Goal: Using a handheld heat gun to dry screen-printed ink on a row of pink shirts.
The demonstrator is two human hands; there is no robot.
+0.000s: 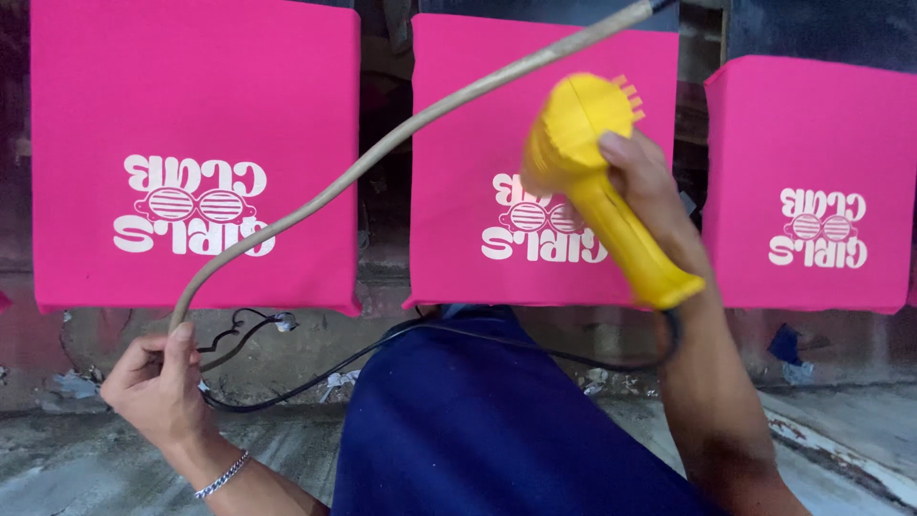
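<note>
Blue cloth [478,430] of my own clothing fills the bottom centre, closest to the lens. Taking the yellow heat gun [597,182] as my landmark for everything else.

Right hand [645,177]: fingers wrapped tight round the gun's handle, thumb side towards me. Gun is held up and tilted, its vented rear end up and its grip slanting down to the right. Its body is blurred. My right forearm runs down from it to the lower right edge of view.

Black cable [401,334] leaves the butt of the handle, loops under my right forearm and trails left across the blue cloth to a tangle low and left of the gun.

Left hand [158,382], well left of and below the gun: fingers closed on the lower end of a grey-beige hose [382,148]. A silver chain bracelet [222,475] sits on that wrist. From the fist the hose arcs up and right, passing just above the gun and out at the top edge.

Behind the gun: three pink fabric panels, each stretched flat with a white print that reads upside down from here. Middle panel [458,143] is directly behind the gun, the gun partly covering its print. Left panel [191,96] is far left of the gun, beyond the hose. Right panel [812,143] is just right of my gun hand.

Below the panels, a worn, stained bench [115,334] edge; nearer than that, a grey concrete floor [841,420] with scraps of litter.
</note>
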